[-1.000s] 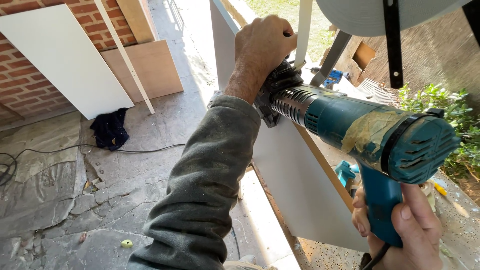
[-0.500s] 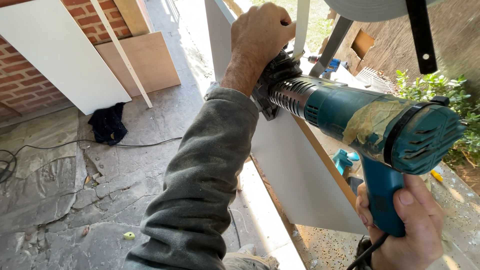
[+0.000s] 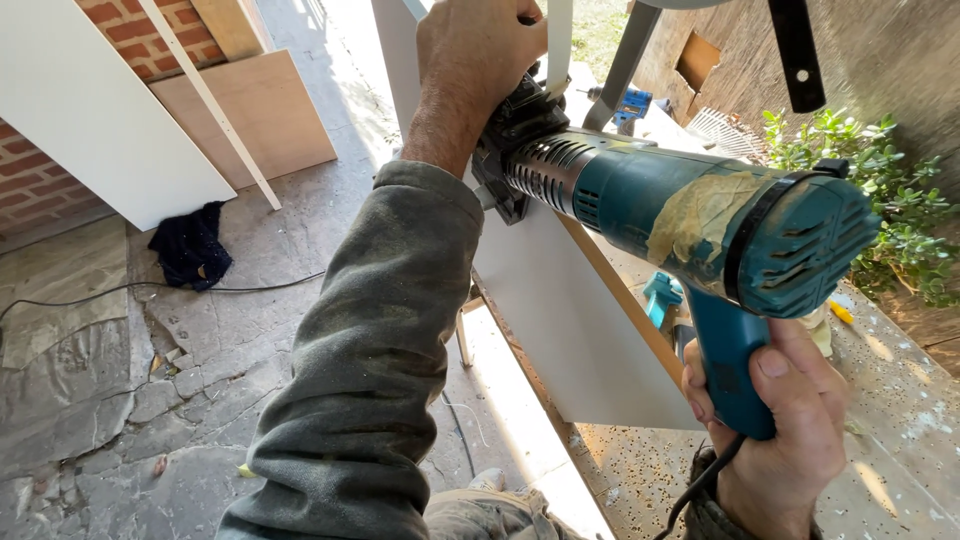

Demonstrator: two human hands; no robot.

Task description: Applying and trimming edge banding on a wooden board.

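A big white board [image 3: 560,330] stands on its edge in the middle, tilted, with its bottom corner on a table [image 3: 900,480] that is dusty and covered in little specks. Another large white board [image 3: 90,110] leans on the red brick wall [image 3: 30,180] at the left, with a brown wooden sheet [image 3: 260,110] and a thin white stick [image 3: 215,105] leaning just beside it. The stone floor [image 3: 120,400] below is grey and cracked. A dark blue cloth [image 3: 190,245] lies crumpled on it near the leaning boards, and a thin black cable [image 3: 120,290] runs across the floor beside the cloth. A green bush [image 3: 860,170] grows at the right. In front of the standing board is a blue-green heat gun [image 3: 690,215], held sideways, with yellowish tape wrapped around its body. Its silver nose points left at the top edge of the board. The right hand [image 3: 780,440] is wrapped tight around the handle of the heat gun, at the bottom right, and a black cord hangs down from the handle. The left hand [image 3: 480,60], in a grey sleeve [image 3: 370,370], reaches up and is closed over the top edge of the board, right next to the nose of the heat gun. A thin white strip [image 3: 558,45] stands up just beside this hand. I cannot tell if the fingers pinch the strip. A small blue tool [image 3: 630,105] lies far back on the table.
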